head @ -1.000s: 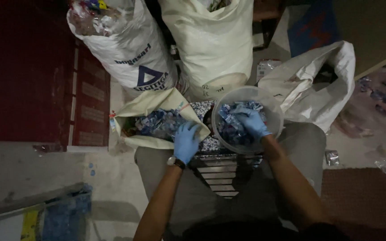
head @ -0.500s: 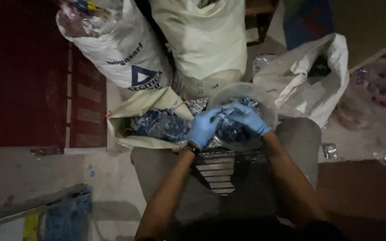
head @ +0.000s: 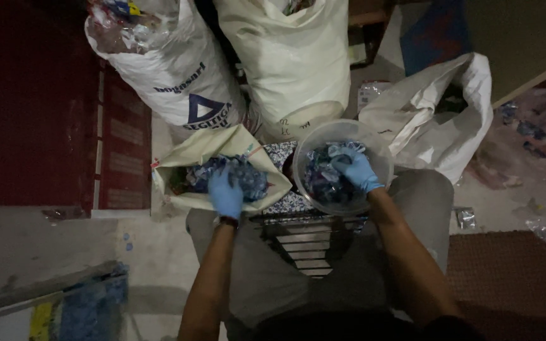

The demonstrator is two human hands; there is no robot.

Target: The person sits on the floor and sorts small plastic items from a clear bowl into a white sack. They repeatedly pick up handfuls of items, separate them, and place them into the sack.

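Both my hands wear blue gloves. My left hand (head: 225, 192) reaches into a small cream sack (head: 191, 158) that lies open on my left knee, its fingers down among the blue plastic scraps (head: 248, 177) inside. My right hand (head: 356, 170) is inside a clear round plastic bowl (head: 342, 129) by my right knee, resting on a heap of crumpled blue and white scraps (head: 323, 183). I cannot tell whether either hand has closed on any scraps.
Two tall white sacks (head: 178, 82) (head: 292, 63) stand full just beyond the bowl. A slack white sack (head: 437, 120) lies to the right. A striped stool or grate (head: 304, 246) shows between my knees. Loose wrappers (head: 466, 218) lie on the floor at right.
My left hand, which met the right hand at the bowl half a second ago, has moved left into the small cream sack. The right hand stays in the bowl.
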